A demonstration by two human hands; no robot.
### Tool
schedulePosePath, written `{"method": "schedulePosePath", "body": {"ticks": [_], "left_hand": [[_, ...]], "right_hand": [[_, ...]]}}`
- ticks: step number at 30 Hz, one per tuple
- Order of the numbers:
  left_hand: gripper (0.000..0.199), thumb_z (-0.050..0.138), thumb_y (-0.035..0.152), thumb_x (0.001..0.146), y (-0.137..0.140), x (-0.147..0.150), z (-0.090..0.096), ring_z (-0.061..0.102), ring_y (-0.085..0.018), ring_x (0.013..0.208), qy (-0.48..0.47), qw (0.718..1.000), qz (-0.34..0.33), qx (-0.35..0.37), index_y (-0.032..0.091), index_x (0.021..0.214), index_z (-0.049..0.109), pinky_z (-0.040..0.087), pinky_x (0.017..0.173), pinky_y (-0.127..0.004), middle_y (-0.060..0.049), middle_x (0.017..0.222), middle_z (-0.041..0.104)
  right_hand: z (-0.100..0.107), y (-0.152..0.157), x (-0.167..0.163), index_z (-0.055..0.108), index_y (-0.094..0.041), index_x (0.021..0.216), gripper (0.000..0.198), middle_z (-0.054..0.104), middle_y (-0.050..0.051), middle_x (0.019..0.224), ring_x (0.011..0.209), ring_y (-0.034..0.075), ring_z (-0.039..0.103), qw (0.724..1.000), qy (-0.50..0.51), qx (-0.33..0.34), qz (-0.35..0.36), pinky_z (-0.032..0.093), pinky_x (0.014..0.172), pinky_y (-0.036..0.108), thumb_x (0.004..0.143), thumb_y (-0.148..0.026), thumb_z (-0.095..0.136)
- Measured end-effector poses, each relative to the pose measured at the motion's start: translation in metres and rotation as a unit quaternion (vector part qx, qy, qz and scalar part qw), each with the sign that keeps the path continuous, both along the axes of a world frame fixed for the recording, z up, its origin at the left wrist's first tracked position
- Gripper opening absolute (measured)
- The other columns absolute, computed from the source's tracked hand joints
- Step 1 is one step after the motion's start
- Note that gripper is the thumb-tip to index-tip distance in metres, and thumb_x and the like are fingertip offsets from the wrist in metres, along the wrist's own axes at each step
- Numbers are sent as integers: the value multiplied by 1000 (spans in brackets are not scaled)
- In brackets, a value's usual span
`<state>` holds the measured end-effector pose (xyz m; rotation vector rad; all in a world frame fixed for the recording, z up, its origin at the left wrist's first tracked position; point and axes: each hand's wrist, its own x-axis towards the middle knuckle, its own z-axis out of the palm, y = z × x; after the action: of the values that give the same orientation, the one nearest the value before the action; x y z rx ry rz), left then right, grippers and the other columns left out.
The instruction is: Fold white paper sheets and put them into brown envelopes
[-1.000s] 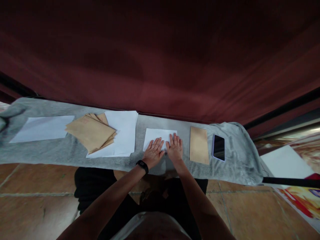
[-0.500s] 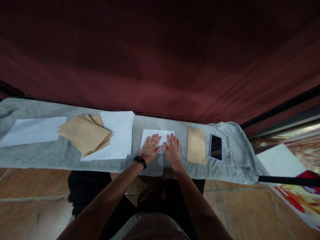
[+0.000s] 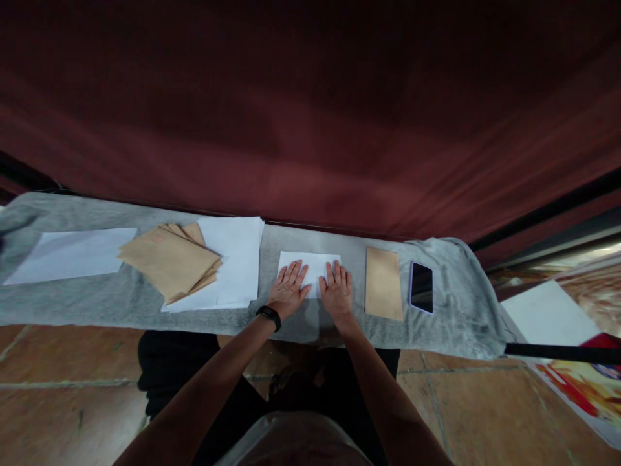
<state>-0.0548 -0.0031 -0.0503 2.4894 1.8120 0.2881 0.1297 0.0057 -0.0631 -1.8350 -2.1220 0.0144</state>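
A small white sheet of paper [image 3: 315, 260], perhaps folded, lies flat in front of me on the grey cloth. My left hand [image 3: 288, 289], with a black band on its wrist, rests spread on the sheet's left part. On its right part lies my right hand [image 3: 336, 291], palm down with the fingers out. Both hands hold nothing. Just right of them is a single brown envelope [image 3: 383, 283]. To the left, a pile of brown envelopes [image 3: 169, 259] overlaps a stack of white paper [image 3: 236, 259].
The grey cloth [image 3: 456, 298] covers a long, narrow surface. A phone [image 3: 422, 287] lies right of the single envelope. Another white sheet [image 3: 77, 254] is at far left. A dark red curtain-like cloth [image 3: 310, 142] rises behind. A black bar [image 3: 557, 352] sticks out at right.
My hands have drawn slightly apart on the white sheet, the left one shifting a little left. The whole view has shifted slightly; the other things lie as before.
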Motion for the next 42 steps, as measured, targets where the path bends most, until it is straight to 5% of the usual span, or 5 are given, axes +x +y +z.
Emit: {"method": "schedulePosePath", "body": {"ticks": [14,21,42], "left_hand": [[63,34,46,104,-1,2,0,23,-27,157,-6,1000,3,2,15,158,35,18,128,-50,-14,168,28],[61,31,43,104,-1,3,2,21,-28,157,-3,1000,-6,0,17,159,36,20,127,-53,-12,167,30],[60,30,44,105,-6,-3,1,25,-26,156,11,1000,0,3,18,159,36,20,127,-48,-11,166,32]], "right_hand": [[10,-19,13,35,-9,158,55,36,22,162,150,32,35,999,10,6,-37,27,120,57,107,-30,35],[11,-33,-20,45,-19,154,49,40,11,163,151,26,36,995,17,-30,93,28,123,48,108,-31,37],[-1,-41,9,41,-10,156,54,41,15,161,149,29,37,1000,15,12,11,27,122,48,107,-32,38]]}}
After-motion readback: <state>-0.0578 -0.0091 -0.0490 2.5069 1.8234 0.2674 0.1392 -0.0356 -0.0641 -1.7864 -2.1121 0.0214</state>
